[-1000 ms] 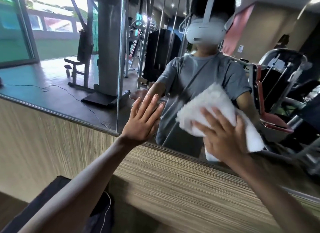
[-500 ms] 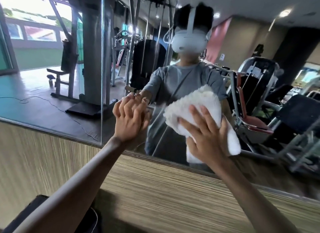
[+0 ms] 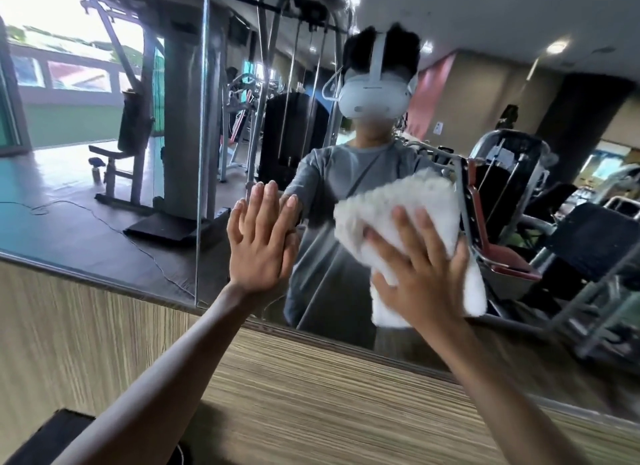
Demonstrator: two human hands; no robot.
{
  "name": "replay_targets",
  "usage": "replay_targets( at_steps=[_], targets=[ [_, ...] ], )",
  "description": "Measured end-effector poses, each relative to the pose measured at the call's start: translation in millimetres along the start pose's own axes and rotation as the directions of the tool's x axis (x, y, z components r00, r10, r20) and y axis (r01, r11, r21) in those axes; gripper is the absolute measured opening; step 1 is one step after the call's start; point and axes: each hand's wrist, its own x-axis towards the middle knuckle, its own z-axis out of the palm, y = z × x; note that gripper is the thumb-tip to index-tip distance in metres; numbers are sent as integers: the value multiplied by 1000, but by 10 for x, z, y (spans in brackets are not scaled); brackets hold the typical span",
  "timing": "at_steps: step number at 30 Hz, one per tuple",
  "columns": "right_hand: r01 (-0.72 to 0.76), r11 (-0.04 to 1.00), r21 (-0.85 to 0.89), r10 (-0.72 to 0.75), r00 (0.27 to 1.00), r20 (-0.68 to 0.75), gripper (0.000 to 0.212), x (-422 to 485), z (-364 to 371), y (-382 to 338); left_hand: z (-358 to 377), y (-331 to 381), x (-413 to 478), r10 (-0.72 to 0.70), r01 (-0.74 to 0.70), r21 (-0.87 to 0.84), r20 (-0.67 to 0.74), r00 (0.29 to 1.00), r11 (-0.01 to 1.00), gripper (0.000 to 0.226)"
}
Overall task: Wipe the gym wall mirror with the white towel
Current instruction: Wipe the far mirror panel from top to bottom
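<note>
The wall mirror [image 3: 104, 194] fills the upper part of the view and reflects a gym with machines and a person wearing a white headset. My right hand [image 3: 426, 274] presses a folded white towel [image 3: 408, 208] flat against the glass, fingers spread over it, near the mirror's lower edge. My left hand [image 3: 259, 243] lies flat on the mirror with straight fingers, just left of the towel and right of a vertical seam between two mirror panels.
Below the mirror runs a striped wood-grain wall panel [image 3: 311, 388]. A vertical mirror seam [image 3: 202, 153] stands left of my left hand. A dark object [image 3: 45, 437] sits low at the bottom left, partly hidden by my left arm.
My left hand's fingers curled for a moment and are flat and straight on the glass again. The towel and my right hand stay near the mirror's lower edge while the view tilted upward.
</note>
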Motion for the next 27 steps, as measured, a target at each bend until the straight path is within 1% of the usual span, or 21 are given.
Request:
replay_targets(
  at_steps=[1, 2, 3, 4, 5, 7, 8, 9, 10, 11, 13, 15, 16, 17, 18, 20, 22, 23, 24, 25, 27],
  targets=[
    [-119, 992, 42, 120, 993, -24, 63, 137, -8, -133, -6, 2, 6, -4, 4, -3, -9, 1000, 1000, 54],
    [-194, 977, 85, 197, 980, -30, 60, 233, -6, -304, -13, 1, 11, -6, 5, -9, -16, 1000, 1000, 53],
    [-209, 972, 109, 212, 977, -17, 59, 275, 5, -482, -19, 0, 11, -2, 1, -13, -19, 1000, 1000, 53],
    [-161, 980, 116, 161, 987, 4, 58, 251, 32, -628, -26, -5, 11, 6, -6, -17, -15, 1000, 1000, 53],
    [-63, 992, 106, 60, 997, 38, 58, 180, 58, -708, -33, -11, 13, 13, -13, -24, -7, 1000, 1000, 54],
    [162, 985, 66, -168, 982, 89, 60, 0, 74, -594, -54, -37, 2, 16, -15, -39, 5, 1000, 999, 57],
    [219, 974, 52, -223, 971, 88, 62, -68, 62, -442, -78, -54, 3, 15, -15, -43, 2, 1000, 999, 54],
    [231, 972, 45, -234, 968, 87, 64, -103, 37, -276, -106, -76, 17, 16, -16, -48, 4, 1000, 999, 50],
    [201, 979, 38, -203, 975, 87, 65, -98, 0, -115, -141, -100, 50, 19, -18, -56, 18, 1000, 998, 46],
    [134, 991, 28, -135, 988, 73, 64, -42, -34, 32, -177, -127, 120, 25, -23, -60, 31, 999, 998, 45],
    [-36, 999, 14, 36, 999, 0, 64, 229, -73, 245, -214, -160, 372, 42, -40, -50, 31, 999, 998, 46],
    [-186, 982, 24, 187, 981, -56, 67, 574, -96, 249, -216, -140, 665, 46, -45, -52, 21, 999, 998, 51],
    [-222, 975, 26, 224, 972, -73, 68, 722, -113, 175, -212, -115, 794, 37, -36, -55, 16, 999, 998, 54],
    [-222, 975, 25, 223, 972, -76, 67, 817, -114, 71, -212, -85, 893, 18, -17, -52, 23, 1000, 999, 57],
    [-189, 982, 27, 190, 979, -70, 66, 846, -100, -39, -211, -58, 949, -4, 6, -37, 37, 999, 999, 59],
    [-43, 999, 32, 44, 998, -34, 64, 739, -67, -187, -200, -37, 965, -23, 23, 1, 59, 998, 1000, 59],
    [128, 992, 0, -128, 992, -2, 64, 560, -42, -100, -189, -45, 956, 5, -7, 30, 66, 998, 1000, 58],
    [181, 984, -8, -181, 983, 15, 66, 499, -54, 13, -180, -53, 960, 15, -18, 39, 71, 997, 999, 58],
    [192, 981, -10, -191, 981, 33, 69, 470, -81, 137, -175, -55, 961, 19, -22, 41, 72, 997, 999, 58],
    [159, 987, -13, -159, 986, 43, 70, 490, -116, 249, -170, -54, 958, 16, -19, 41, 64, 998, 999, 58],
    [1, 1000, -25, -1, 1000, -8, 69, 708, -185, 399, -161, -43, 957, 8, -10, 50, 32, 999, 999, 57]
  ],
)
